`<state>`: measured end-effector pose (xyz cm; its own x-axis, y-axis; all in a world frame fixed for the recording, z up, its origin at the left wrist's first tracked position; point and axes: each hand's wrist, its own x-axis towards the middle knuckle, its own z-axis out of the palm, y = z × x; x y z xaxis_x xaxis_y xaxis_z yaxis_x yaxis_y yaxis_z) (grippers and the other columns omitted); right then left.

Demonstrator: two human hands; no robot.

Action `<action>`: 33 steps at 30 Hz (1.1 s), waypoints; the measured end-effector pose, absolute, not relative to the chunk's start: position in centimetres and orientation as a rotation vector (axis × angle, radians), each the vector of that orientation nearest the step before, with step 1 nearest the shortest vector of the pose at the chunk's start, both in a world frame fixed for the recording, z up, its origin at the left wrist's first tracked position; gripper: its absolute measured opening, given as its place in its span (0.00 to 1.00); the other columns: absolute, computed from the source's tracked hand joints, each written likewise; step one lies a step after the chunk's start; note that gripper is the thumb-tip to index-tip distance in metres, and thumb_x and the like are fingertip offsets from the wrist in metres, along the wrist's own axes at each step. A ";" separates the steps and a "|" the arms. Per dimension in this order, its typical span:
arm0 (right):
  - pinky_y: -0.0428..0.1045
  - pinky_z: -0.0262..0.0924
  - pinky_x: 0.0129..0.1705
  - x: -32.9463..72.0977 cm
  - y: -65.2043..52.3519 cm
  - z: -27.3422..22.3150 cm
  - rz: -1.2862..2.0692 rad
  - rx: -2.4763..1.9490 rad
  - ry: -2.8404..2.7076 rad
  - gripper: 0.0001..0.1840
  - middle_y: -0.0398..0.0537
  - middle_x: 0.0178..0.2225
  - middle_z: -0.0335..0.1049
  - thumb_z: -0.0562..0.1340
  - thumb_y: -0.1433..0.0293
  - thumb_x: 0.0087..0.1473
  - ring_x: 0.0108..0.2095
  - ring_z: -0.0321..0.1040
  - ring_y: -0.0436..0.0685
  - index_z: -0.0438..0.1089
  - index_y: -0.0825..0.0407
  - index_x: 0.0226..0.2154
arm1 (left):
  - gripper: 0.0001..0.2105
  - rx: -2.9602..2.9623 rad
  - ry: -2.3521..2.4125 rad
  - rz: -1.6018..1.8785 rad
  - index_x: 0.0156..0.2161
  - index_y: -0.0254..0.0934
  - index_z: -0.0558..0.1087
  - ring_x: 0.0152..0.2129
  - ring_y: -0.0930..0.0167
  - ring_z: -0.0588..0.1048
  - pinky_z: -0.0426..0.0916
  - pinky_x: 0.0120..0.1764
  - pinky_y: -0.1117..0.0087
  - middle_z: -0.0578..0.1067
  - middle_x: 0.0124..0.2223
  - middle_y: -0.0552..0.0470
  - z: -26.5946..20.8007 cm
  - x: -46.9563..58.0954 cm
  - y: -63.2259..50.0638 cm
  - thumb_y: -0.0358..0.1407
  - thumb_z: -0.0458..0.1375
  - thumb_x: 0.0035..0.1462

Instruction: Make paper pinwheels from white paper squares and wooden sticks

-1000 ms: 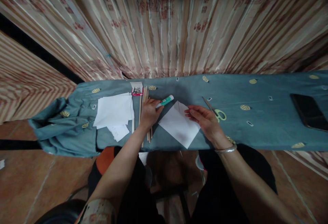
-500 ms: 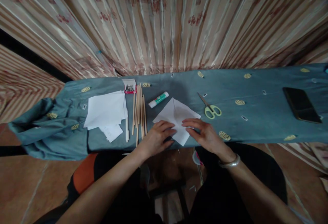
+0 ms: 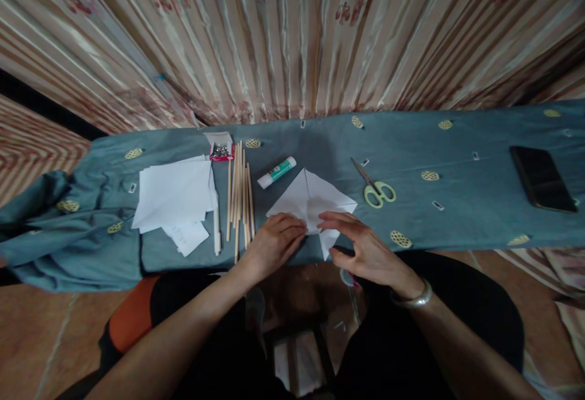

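A square of white paper [image 3: 299,196] lies cornerwise at the near edge of the table, with crease lines meeting near its middle. The near part looks partly folded over, and one corner sticks out toward me. My left hand [image 3: 278,241] is closed at the paper's near left side, its fingertips pinching the fold. Thumb and fingers spread apart, my right hand [image 3: 359,244] rests its fingertips on the right part of the paper. A glue stick [image 3: 277,172] lies just behind the paper, and green-handled scissors [image 3: 373,186] lie to its right.
Several thin wooden sticks [image 3: 240,183] lie left of the paper, beside a white pen [image 3: 217,229]. A small red box [image 3: 222,151] of metal bits stands behind. A paper stack [image 3: 173,192] lies farther left, a black phone [image 3: 542,177] far right on the blue-green cloth [image 3: 475,205].
The near edge of the paper has been folded over, and my right thumb has moved away from my fingers, off the sheet. The view has shifted slightly.
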<state>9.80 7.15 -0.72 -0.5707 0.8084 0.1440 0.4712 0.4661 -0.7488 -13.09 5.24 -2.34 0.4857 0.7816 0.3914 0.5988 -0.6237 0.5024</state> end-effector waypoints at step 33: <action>0.57 0.65 0.50 7.6 6.8 -1.5 0.538 -1.263 -2.084 0.06 0.52 0.44 0.74 0.59 0.72 0.59 0.46 0.69 0.60 0.72 0.50 0.38 | 0.11 2.199 1.214 0.827 0.48 0.35 0.75 0.38 0.67 0.75 0.72 0.42 0.64 0.78 0.39 0.46 -2.3 -12.6 4.9 0.31 0.53 0.64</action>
<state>7.57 6.81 -1.54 -0.3375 0.8899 0.3068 0.6302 0.4557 -0.6286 -12.63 4.90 -2.35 0.4204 0.8662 0.2700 0.5678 -0.4833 0.6664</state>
